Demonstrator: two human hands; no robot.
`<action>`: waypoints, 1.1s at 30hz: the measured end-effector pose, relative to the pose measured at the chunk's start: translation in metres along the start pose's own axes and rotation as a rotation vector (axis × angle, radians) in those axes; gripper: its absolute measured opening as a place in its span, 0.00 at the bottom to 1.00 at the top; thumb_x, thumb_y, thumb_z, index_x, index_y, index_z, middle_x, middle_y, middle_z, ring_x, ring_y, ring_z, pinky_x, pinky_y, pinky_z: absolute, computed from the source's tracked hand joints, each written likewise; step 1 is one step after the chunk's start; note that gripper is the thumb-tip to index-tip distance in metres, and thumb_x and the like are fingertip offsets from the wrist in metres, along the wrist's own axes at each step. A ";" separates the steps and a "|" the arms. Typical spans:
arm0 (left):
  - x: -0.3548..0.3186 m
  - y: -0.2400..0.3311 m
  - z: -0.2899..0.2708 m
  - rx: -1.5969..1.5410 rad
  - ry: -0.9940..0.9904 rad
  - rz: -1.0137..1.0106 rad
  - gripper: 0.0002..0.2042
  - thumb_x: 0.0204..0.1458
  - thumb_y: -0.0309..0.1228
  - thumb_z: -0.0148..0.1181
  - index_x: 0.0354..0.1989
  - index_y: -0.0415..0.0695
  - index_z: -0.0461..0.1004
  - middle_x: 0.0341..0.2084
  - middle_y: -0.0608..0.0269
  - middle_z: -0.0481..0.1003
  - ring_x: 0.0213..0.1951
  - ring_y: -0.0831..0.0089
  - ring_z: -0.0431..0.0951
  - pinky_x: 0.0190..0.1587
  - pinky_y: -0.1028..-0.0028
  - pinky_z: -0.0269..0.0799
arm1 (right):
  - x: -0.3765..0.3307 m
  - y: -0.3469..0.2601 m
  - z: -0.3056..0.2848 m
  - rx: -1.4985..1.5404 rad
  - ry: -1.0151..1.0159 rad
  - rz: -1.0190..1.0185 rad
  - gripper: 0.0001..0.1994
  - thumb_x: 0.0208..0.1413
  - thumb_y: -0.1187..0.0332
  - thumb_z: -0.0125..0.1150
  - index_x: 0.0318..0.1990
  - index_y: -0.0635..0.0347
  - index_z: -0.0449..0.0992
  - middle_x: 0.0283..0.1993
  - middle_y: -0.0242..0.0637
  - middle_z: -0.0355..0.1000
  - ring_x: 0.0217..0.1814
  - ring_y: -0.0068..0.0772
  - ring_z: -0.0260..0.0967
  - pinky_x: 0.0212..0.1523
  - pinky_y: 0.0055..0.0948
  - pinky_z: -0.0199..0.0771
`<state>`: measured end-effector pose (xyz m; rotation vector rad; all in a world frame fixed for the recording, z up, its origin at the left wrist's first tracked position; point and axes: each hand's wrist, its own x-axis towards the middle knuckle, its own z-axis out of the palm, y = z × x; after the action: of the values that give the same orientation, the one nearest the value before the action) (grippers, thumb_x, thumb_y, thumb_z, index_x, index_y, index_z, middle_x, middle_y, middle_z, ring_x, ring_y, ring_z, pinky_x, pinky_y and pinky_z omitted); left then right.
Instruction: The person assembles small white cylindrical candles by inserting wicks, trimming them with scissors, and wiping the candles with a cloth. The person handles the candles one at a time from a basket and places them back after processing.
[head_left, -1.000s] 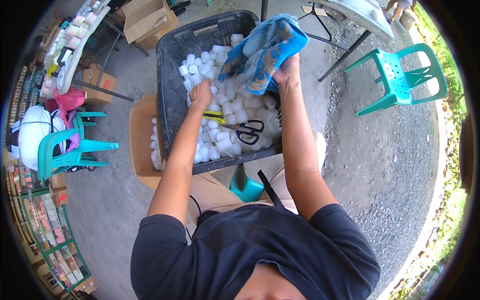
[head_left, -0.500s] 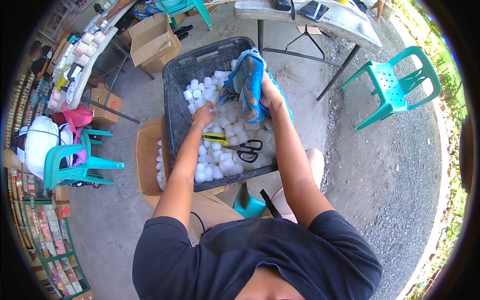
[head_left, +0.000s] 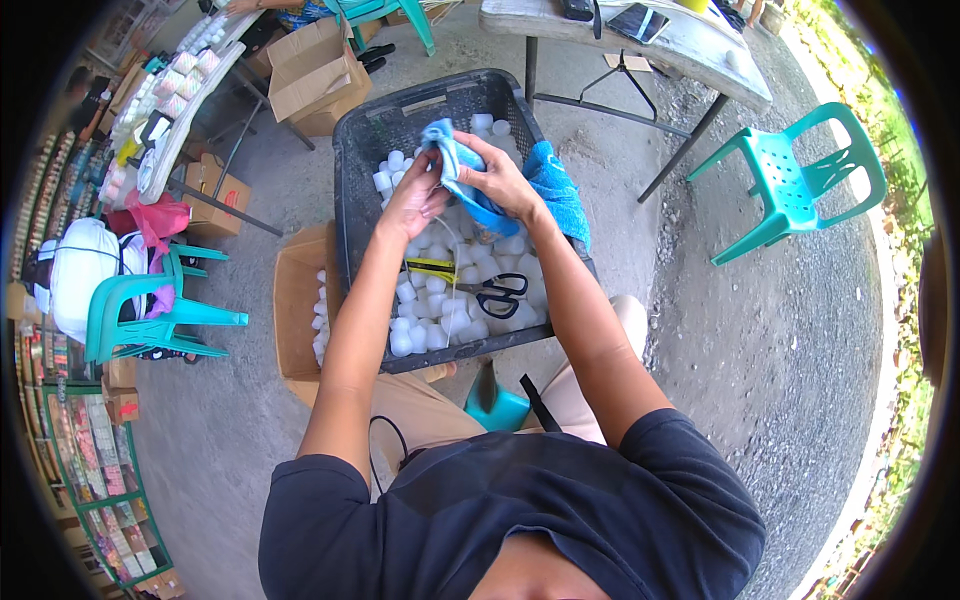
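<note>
Over a black plastic crate full of small white plastic cups, both of my hands are raised close together. My right hand grips a blue towel, whose rest drapes over the crate's right rim. My left hand is curled, its fingers against the towel's left side; anything inside those fingers is hidden. On the cups below lie dark-handled scissors and a yellow cutter. A thin pale cord hangs near them.
A cardboard box with more white cups stands left of the crate. A table is ahead, a teal chair to the right. Stacked teal chairs carry bags at left. Another person's hand reaches over the far-left table.
My left hand has risen from the cups to the towel. My right hand has moved left with part of the towel, and the rest now hangs over the crate's right rim.
</note>
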<state>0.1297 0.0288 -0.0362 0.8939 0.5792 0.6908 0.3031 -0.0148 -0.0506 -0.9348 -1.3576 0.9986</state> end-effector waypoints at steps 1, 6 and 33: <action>0.000 -0.002 0.006 -0.045 0.108 -0.011 0.07 0.59 0.31 0.51 0.44 0.49 0.67 0.18 0.76 0.65 0.10 0.88 0.54 0.10 0.84 0.45 | -0.001 -0.019 0.006 -0.012 -0.025 -0.044 0.25 0.55 0.61 0.64 0.57 0.67 0.69 0.51 0.39 0.73 0.50 0.27 0.67 0.53 0.26 0.66; -0.015 -0.036 0.049 0.420 0.358 0.471 0.13 0.51 0.28 0.65 0.41 0.37 0.71 0.25 0.68 0.71 0.26 0.82 0.70 0.28 0.81 0.66 | 0.001 -0.002 0.009 0.180 0.252 0.075 0.17 0.64 0.58 0.50 0.44 0.66 0.74 0.35 0.34 0.75 0.38 0.22 0.69 0.40 0.22 0.70; -0.026 -0.045 0.044 0.856 0.457 0.356 0.24 0.56 0.46 0.60 0.50 0.36 0.70 0.36 0.61 0.74 0.37 0.76 0.73 0.38 0.79 0.68 | -0.001 0.004 0.003 1.117 0.371 0.272 0.15 0.65 0.66 0.39 0.46 0.64 0.72 0.40 0.44 0.75 0.35 0.38 0.75 0.35 0.36 0.79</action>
<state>0.1568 -0.0323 -0.0476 1.6783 1.1860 1.0006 0.3004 -0.0149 -0.0543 -0.3892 -0.2255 1.4505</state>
